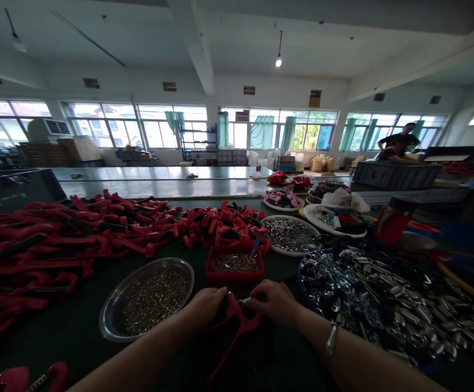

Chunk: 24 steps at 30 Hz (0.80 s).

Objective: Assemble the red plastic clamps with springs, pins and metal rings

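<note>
Left hand [203, 309] and right hand [268, 302] are close together, both clamped on a red plastic piece [237, 321] over the dark green counter [71, 340], with a small metal fitting [245, 301] showing between them. At 12 o'clock sits a red tray [234, 267] of metal pins; at 9 o'clock, a steel dish [110, 316] of small metal parts; at 3 o'clock, a blue tub [306, 288] heaped with metal fittings. A heap of red plastic pieces [57, 239] spreads at 10 o'clock, and a co-worker [400, 142] stands far off at 2 o'clock.

The handle [234, 321] in the middle and the heap [57, 239] beside it are glossy red plastic. The round tray [106, 314] is polished steel holding bright metal fittings [153, 302], on a smooth, matt green desk [71, 340].
</note>
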Motion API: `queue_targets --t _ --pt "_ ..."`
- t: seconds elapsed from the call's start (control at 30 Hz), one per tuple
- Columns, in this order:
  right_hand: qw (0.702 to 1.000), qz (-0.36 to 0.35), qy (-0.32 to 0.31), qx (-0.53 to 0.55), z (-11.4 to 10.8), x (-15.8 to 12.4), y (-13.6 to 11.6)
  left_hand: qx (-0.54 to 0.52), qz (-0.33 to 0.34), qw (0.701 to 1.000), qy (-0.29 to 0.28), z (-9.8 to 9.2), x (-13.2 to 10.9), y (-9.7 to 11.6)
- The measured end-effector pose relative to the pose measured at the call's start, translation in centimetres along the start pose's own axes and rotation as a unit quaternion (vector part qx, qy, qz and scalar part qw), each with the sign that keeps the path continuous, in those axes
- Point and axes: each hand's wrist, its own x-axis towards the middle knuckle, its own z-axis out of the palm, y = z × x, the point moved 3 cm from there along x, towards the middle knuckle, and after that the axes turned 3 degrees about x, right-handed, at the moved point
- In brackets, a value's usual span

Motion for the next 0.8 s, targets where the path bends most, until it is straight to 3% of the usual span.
queue_targets --t 0.13,0.2,0.3,0.47,0.63,0.8 --pt "0.999 0.027 0.04 -0.025 -1.2 1.6 0.7 0.176 0.053 0.979 0.085 0.0 -1.5 -0.5" --pt "0.993 0.063 0.088 -0.047 -2.6 3.5 1.4 0.233 0.091 0.964 0.09 0.1 -2.0 -0.4" --pt "0.983 0.12 0.116 -0.077 -3.7 7.2 2.7 0.217 0.105 0.968 0.061 0.7 -1.7 -0.6" --pt "0.974 0.189 0.094 -0.088 -2.8 11.5 4.3 0.141 0.103 0.984 0.042 0.7 -0.6 -1.1" --pt "0.968 0.215 0.102 -0.079 -2.5 12.0 4.8 0.095 0.108 0.988 0.052 0.3 -0.2 -1.7" --pt "0.979 0.124 0.148 -0.063 -1.6 10.8 2.5 0.064 0.116 0.99 0.052 0.4 0.2 -2.1"
